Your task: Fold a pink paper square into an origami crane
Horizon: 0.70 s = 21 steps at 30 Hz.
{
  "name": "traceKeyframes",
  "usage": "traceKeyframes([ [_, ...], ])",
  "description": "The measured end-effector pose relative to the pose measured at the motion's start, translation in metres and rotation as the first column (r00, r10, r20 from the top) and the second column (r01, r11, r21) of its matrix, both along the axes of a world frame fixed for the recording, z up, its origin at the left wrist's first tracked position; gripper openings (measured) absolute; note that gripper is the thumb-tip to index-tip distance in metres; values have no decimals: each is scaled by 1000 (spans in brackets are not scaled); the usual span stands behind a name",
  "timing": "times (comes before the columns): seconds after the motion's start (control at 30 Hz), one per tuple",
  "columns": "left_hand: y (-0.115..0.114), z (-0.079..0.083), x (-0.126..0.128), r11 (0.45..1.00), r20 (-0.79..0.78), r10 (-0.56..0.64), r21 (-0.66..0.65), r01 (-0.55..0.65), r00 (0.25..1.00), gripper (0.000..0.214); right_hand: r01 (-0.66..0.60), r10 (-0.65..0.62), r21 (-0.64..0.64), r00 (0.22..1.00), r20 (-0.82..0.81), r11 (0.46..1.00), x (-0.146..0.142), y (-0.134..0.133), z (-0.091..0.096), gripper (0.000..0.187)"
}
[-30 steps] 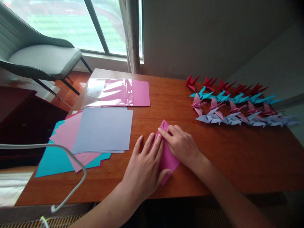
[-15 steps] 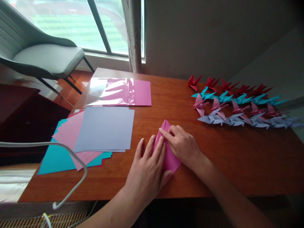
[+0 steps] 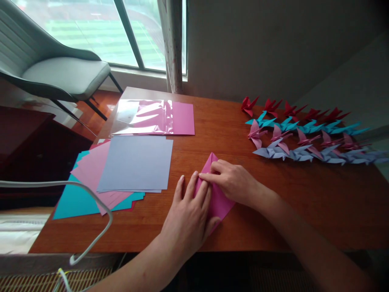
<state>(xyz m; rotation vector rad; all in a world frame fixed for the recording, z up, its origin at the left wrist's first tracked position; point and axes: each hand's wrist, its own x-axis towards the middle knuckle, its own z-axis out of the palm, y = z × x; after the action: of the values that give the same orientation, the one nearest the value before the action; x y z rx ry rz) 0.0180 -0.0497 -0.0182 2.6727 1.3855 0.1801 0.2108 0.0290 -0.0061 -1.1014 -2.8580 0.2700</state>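
Observation:
A magenta sheet of origami paper (image 3: 223, 205), folded to a pointed kite-like shape, lies on the wooden table in front of me. My left hand (image 3: 190, 209) rests flat over its left side with the fingers spread, pressing it down. From the right, my right hand (image 3: 232, 180) leans on the upper part of the paper. Its index finger stretches to the left edge, close to my left fingertips, while the other fingers are curled in. The right thumb is hidden beneath the hand.
Rows of folded paper cranes in red (image 3: 249, 106), turquoise (image 3: 285, 123), pink (image 3: 257, 134) and pale lilac (image 3: 273, 152) stand at the right. A lilac sheet stack (image 3: 136, 164) overlaps coloured sheets at the left. Behind lies a clear packet (image 3: 142, 117) of pink paper. A white cable (image 3: 88, 190) crosses the left.
My right index fingertip has slid down and left along the paper's left edge. My left hand still lies on the paper, and the view has shifted slightly.

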Motion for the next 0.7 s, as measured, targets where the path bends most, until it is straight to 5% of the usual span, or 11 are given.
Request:
traceKeyframes([
  [0.33, -1, -2, 0, 1000, 5, 12, 25, -12, 1000, 75, 219, -233, 144, 969, 87, 965, 5, -1, -7, 42],
  [0.7, -1, 2, 1, 1000, -1, 14, 16, -14, 1000, 73, 452, -465, 113, 875, 137, 885, 4, 21, 3, 44],
])
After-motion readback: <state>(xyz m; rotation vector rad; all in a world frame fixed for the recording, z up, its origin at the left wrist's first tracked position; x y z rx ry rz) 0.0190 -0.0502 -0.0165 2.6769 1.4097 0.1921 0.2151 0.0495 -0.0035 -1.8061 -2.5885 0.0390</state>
